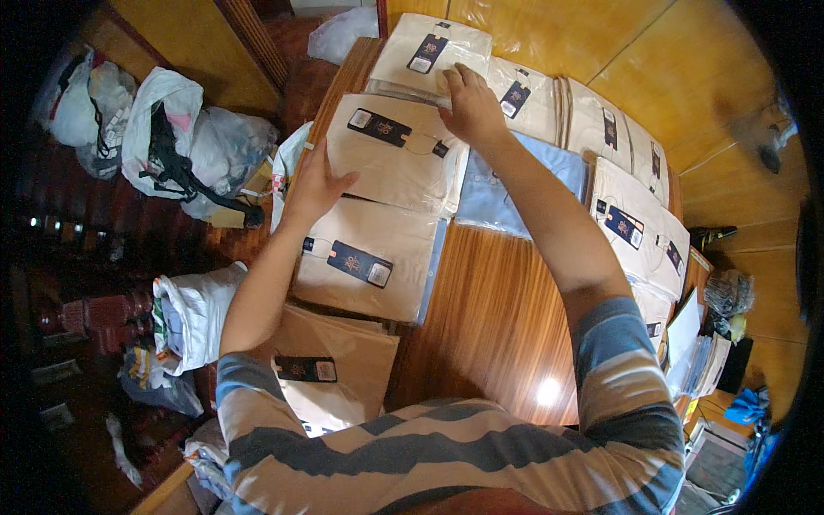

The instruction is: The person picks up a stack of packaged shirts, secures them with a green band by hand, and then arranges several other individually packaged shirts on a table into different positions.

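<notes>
Beside the left edge of a beige folded garment in a clear bag is my left hand, its thumb apart from the fingers and lying over the bag. Further back my right hand reaches across to the inner edge of another bagged beige garment, fingers outstretched and touching its plastic. Each bag carries a dark hang tag. Nearer to me lies a third beige bagged garment, with blue cloth showing at its right side. Under my right forearm sits a blue folded garment.
The wooden table shows bare wood in the middle. More bagged beige garments stand in stacks along the back and right, such as a right-hand stack. White plastic sacks sit on the left. A yellow wooden wall rises behind.
</notes>
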The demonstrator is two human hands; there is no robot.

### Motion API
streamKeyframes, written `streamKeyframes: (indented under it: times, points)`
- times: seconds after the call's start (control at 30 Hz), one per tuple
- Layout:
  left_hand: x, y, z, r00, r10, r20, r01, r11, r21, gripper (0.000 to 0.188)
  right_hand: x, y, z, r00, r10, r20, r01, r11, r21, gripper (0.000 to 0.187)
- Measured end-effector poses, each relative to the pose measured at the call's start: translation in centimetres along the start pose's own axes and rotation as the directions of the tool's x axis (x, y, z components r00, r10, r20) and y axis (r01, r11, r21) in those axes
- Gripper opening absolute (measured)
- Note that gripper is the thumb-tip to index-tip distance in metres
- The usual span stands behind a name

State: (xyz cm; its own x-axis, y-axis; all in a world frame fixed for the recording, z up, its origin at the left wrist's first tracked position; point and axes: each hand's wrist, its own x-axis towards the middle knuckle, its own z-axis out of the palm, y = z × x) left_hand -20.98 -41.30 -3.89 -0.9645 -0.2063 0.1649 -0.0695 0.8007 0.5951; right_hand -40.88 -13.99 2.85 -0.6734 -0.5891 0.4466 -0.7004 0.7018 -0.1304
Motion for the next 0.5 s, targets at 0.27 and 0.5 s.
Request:
streamKeyframes:
  times: [0.27,0.5]
  points:
    - [0.0,2.2,0.8,0.999,-0.039,-0.015,0.038,0.996,-0.084,0.103,3.8,4.0,3.8,0.928,-0.040,0.370,0.114,0.977,-0.180,0.038]
    - [-2.6,2.6,-2.2,1.000,-0.021,-0.019,0.010,0.893,-0.450,0.081,4.9,1.9,-5.2,0.963,-0.142,0.230,0.221,0.902,-0.370,0.027]
